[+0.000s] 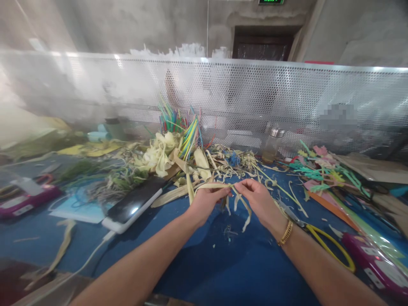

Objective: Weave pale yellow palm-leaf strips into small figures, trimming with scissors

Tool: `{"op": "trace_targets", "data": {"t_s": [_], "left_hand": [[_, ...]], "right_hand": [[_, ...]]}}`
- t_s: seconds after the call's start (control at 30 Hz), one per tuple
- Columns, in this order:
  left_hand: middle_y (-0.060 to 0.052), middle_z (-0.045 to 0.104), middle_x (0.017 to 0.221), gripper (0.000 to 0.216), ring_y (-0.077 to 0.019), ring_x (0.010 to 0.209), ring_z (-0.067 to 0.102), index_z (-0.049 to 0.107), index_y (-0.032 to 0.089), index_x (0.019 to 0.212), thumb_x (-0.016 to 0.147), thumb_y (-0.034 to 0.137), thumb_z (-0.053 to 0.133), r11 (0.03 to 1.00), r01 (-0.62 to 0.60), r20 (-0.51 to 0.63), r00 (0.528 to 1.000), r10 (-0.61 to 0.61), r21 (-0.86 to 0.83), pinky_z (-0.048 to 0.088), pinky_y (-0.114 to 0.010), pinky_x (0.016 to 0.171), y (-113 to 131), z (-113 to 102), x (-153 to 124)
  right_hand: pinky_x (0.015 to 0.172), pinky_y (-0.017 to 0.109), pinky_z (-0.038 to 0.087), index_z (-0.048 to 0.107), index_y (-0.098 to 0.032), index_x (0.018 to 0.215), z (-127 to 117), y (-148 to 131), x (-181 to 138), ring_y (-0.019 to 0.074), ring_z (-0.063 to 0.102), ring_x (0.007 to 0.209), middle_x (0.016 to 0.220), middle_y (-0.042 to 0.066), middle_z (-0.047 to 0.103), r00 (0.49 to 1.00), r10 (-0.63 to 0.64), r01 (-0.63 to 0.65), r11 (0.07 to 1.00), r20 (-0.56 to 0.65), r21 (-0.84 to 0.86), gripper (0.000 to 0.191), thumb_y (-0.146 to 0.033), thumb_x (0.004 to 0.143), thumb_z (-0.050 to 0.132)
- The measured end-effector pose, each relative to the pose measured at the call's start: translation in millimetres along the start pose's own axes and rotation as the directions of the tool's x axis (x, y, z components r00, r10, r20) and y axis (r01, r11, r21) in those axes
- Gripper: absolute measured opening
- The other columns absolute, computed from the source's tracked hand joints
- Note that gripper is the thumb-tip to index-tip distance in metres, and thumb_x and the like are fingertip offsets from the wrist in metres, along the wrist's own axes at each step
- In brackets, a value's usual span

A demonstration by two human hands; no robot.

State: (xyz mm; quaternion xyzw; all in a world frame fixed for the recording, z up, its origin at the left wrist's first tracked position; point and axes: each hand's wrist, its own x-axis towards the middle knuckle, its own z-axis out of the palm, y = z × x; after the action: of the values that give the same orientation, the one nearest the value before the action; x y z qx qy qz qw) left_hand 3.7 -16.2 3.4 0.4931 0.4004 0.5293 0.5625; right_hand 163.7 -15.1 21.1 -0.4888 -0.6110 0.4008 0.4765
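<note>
Left hand (208, 200): pinched closed on pale strip (213, 185), fingertips partly hidden.
Right hand (257, 199): pinched closed at strip's end, join unclear.
Strip: between hands, above blue tabletop (248, 267).

Looking like a craft workshop: showing scissors (310, 230), dry leaves (201, 163) and coloured stems (191, 136) on a blue tabletop (245, 272), facing a rough concrete wall (127, 25).

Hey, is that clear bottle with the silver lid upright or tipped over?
Upright: the clear cylindrical bottle stands with its silver metal lid on top, base below.
</note>
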Motion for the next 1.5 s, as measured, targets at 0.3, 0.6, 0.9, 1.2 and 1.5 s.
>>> {"op": "trace_targets", "data": {"t_s": [0.3, 0.6, 0.9, 1.2, 1.5], "left_hand": [[-0.003, 0.065, 0.073, 0.025, -0.0113, 0.062, 0.052, 0.071, 0.016, 0.08, 0.065, 0.036, 0.075, 0.995, -0.096, -0.066, 0.993, 0.097, 0.022, 0.039, -0.023, 0.056, -2, 0, 1], [-0.007, 0.068, 0.079, 0.012, -0.0186, 0.078, 0.059, 0.074, 0.016, 0.074, 0.068, 0.027, 0.073, 0.916, -0.345, 0.018, 0.937, 0.349, 0.204, 0.046, -0.03, 0.072, 4, -2, 2], [0.0, 0.059, 0.061, 0.021, -0.009, 0.051, 0.047, 0.07, 0.014, 0.083, 0.067, 0.028, 0.071, 0.981, -0.175, 0.006, 0.984, 0.175, 0.082, 0.037, -0.022, 0.05, 4, 3, -3], [0.0, 0.061, 0.066, 0.024, -0.0096, 0.058, 0.048, 0.072, 0.016, 0.083, 0.064, 0.03, 0.076, 0.995, -0.1, 0.106, 0.989, 0.099, -0.001, 0.037, -0.023, 0.056, 1, 2, -4], [0.002, 0.054, 0.06, 0.024, -0.0071, 0.054, 0.039, 0.068, 0.013, 0.077, 0.069, 0.035, 0.073, 0.996, -0.089, 0.171, 0.982, 0.084, 0.019, 0.031, -0.021, 0.053, 5, 3, -5]], "right_hand": [[0.094, 0.043, 0.032, 0.067, -0.028, 0.098, -8, -8, -3, 0.026, 0.056, 0.101, 0.101, 0.005, 0.069, 0.835, -0.549, 0.467, 0.657, 0.05, -0.591, 0.02, -0.034, 0.079, 0.064], [0.088, 0.04, 0.031, 0.065, -0.025, 0.078, 4, -10, -13, 0.021, 0.059, 0.08, 0.079, 0.001, 0.07, 0.828, -0.561, 0.458, 0.646, 0.028, -0.61, 0.006, -0.031, 0.08, 0.065], [0.064, 0.029, 0.039, 0.066, -0.02, 0.072, -1, -7, -7, 0.0176, 0.055, 0.069, 0.071, 0.003, 0.064, 0.983, -0.178, 0.163, 0.958, -0.046, -0.235, 0.035, -0.048, 0.086, 0.051], [0.061, 0.026, 0.038, 0.06, -0.019, 0.069, 6, -7, -6, 0.0128, 0.047, 0.063, 0.065, -0.002, 0.054, 0.999, 0.029, -0.021, 0.976, -0.033, 0.218, 0.028, -0.045, 0.069, 0.069], [0.059, 0.026, 0.035, 0.055, -0.019, 0.063, 7, -10, -9, 0.0114, 0.04, 0.059, 0.06, -0.003, 0.048, 0.996, -0.043, 0.055, 0.988, -0.082, 0.146, 0.028, -0.043, 0.073, 0.066]]}}
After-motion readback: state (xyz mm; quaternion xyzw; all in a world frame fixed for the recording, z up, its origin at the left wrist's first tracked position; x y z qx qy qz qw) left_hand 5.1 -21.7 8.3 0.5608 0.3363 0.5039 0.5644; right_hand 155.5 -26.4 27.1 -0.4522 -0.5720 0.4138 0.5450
